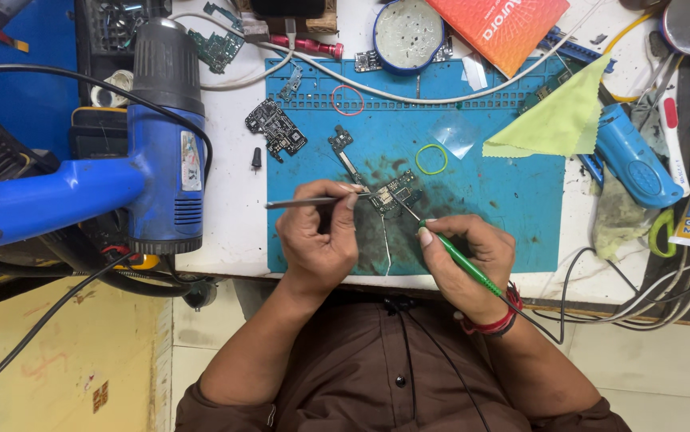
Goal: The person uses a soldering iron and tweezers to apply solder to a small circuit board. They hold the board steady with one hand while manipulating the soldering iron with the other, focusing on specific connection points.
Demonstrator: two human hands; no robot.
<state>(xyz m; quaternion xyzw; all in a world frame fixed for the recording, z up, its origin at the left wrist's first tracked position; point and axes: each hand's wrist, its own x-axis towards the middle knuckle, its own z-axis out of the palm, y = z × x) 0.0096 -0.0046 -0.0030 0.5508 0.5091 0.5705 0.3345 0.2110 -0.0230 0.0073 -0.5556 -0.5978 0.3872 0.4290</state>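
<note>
The white tabletop [233, 232] carries a blue work mat [505, 192], and a large blue hot-air gun [161, 136] stands on its rest at the left, nozzle end away from the work. A yellow-green cloth [557, 120] lies on the mat's far right corner, with a round blue tin [407, 32] beyond the mat's top edge and a yellow rubber ring [431, 159] near the middle.

At the mat's centre lies the small circuit board [393, 192], dark and crowded with parts, lying flat on a scorched, stained patch of the mat. A second dark board [277, 128] lies at the mat's left edge, well apart from the work.

The left hand [319, 240] has its fingers closed around metal tweezers [313, 202], whose tips reach right to the small circuit board's near-left edge. The right hand [465, 256] pinches a green-handled soldering iron [461, 258] like a pen, its fine tip touching the board from the lower right; its cable trails off past the wrist.

To do this well, as I judge it, both wrists should rest on the mat for steadiness, the tweezers should pin the board without sliding it, and the tip should touch only the one joint, briefly, since neighbouring parts sit very close.
</note>
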